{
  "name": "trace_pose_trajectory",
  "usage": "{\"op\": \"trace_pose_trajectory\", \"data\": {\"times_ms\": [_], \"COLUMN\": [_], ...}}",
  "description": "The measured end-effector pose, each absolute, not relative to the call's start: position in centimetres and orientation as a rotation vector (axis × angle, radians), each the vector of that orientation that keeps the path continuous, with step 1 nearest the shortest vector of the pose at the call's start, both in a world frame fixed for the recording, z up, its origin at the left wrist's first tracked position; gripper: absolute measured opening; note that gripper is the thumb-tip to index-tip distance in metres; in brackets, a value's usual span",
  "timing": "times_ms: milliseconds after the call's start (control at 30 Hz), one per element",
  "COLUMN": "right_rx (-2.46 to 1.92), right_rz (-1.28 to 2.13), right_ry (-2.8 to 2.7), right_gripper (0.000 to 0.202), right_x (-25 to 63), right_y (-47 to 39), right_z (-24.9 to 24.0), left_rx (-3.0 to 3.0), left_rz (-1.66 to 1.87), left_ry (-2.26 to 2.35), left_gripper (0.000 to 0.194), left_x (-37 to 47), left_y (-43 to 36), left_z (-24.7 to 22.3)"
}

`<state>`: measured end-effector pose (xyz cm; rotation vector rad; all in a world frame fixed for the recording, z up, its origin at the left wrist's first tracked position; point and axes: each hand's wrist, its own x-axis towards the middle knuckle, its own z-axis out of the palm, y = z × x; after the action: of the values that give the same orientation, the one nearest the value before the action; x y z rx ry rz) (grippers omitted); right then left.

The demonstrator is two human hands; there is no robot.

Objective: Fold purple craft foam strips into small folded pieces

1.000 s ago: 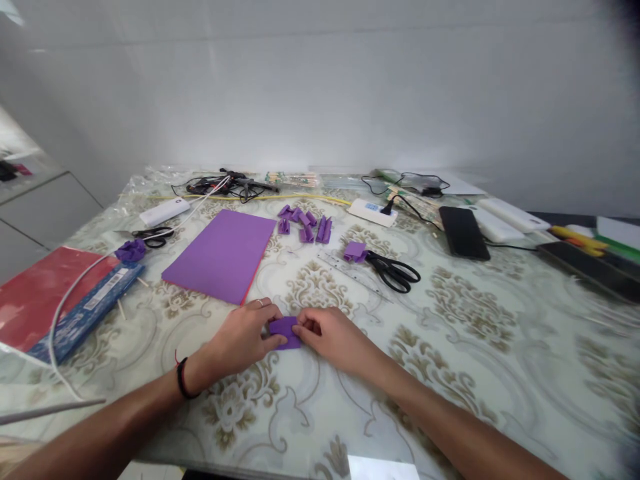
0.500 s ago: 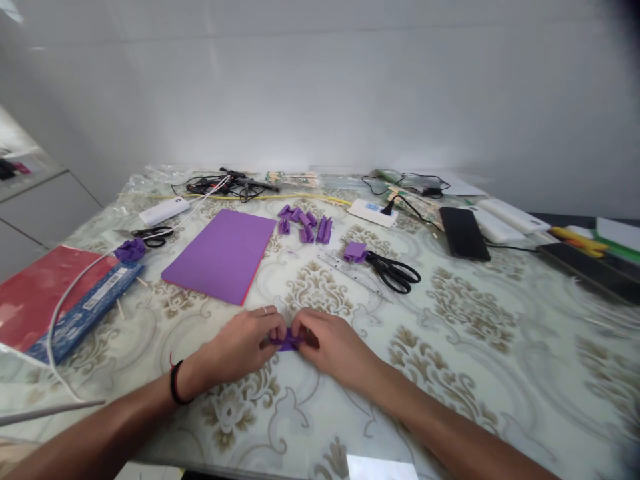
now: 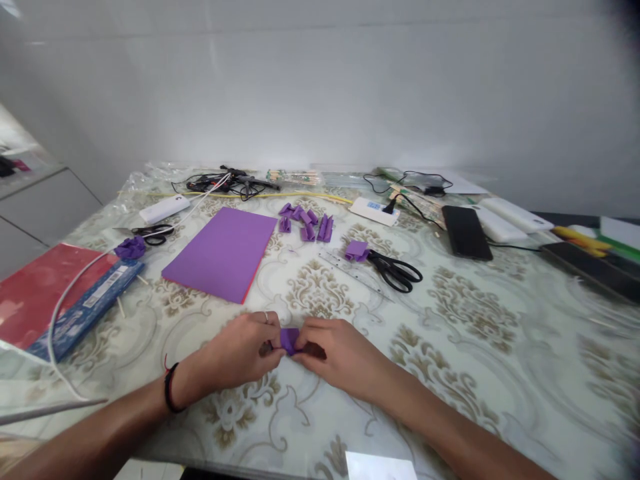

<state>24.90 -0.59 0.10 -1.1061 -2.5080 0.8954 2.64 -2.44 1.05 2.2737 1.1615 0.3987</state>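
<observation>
Between my two hands, low over the patterned tabletop, is a small piece of purple paper (image 3: 289, 339) with a fold in it. My left hand (image 3: 250, 343), with a ring and a dark wrist cord, pinches its left side. On the right side, the thumb and fingers of my right hand (image 3: 333, 347) grip it. Several folded purple paper pieces (image 3: 307, 231) lie beyond my hands. A stack of purple sheets (image 3: 223, 253) rests at the left, with a red edge beneath it. Small purple squares (image 3: 357, 251) sit at the tip of black-handled scissors (image 3: 397, 271).
A clear ruler (image 3: 355, 275) lies past my right hand. At the left are a red-and-blue paper pack (image 3: 85, 300), crumpled purple paper (image 3: 130, 247), another pair of scissors (image 3: 157, 233) and a white cable (image 3: 57, 313). A power strip (image 3: 373, 211) and a phone (image 3: 465, 232) stand farther back.
Both hands have shifted their grip on the purple paper. More of its face now shows between my fingers, and the hands are slightly farther apart and lower.
</observation>
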Motion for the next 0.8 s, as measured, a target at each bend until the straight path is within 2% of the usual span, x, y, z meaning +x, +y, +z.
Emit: {"op": "trace_pose_trajectory", "data": {"times_ms": [267, 500, 700, 800], "right_rx": [-1.226, -1.393, -1.493, -1.509], "right_rz": [0.916, 0.906, 0.925, 0.952], "right_ry": [-2.471, -2.464, -2.421, -2.399], "right_gripper": [0.01, 0.013, 0.02, 0.019], "right_x": [24.49, 24.05, 23.91, 23.95], "right_y": [-0.38, -0.4, -0.22, -0.21], "right_z": [0.12, 0.38, 0.49, 0.51], "left_rx": [2.284, 2.256, 2.326, 2.36], "left_rz": [0.326, 0.211, 0.221, 0.192], "left_ry": [1.265, 1.429, 1.439, 1.441], "left_gripper": [0.021, 0.015, 0.031, 0.03], "left_x": [2.62, 2.95, 3.03, 3.08], "left_y": [-2.26, -2.3, -2.34, -2.48], "left_z": [0.62, 0.99, 0.32, 0.16]}}
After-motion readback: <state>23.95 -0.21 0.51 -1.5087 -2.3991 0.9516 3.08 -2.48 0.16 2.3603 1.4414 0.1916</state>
